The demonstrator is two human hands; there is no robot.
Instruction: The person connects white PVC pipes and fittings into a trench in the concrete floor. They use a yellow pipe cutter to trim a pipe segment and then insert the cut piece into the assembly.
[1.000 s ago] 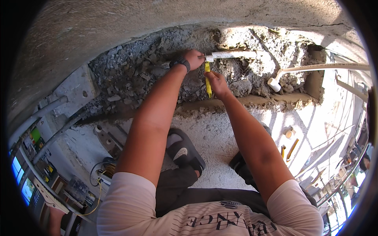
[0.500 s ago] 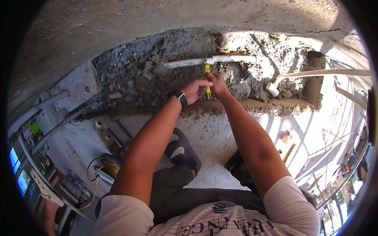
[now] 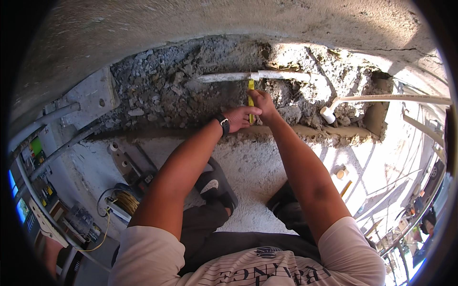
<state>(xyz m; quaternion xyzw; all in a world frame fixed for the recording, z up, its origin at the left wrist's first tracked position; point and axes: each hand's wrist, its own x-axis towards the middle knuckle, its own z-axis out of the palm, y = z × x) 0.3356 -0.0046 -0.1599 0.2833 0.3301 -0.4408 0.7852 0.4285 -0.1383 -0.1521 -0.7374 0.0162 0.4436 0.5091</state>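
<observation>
A narrow yellow-handled tool is held upright in the picture over the trench. Its thin, blade-like tip reaches the pale, dirt-crusted pipe, right by a small whitish step or joint in it. My right hand is closed round the middle of the handle. Lower down, my left hand, with a dark watch on its wrist, closes on the near end, its thumb lying across towards the right hand. Fingers cover much of the tool, so its exact kind is hard to tell.
Rubble and soil surround the pipe in the trench, below a rough wall. A cream pipe with a white elbow fitting juts in from the right. Left are metal bars and a coiled yellow cord. My feet stand on the concrete ledge.
My left hand has slid slightly down along the tool towards its near end. The right hand keeps its grip, and the tip stays at the pipe. The view has shifted a little.
</observation>
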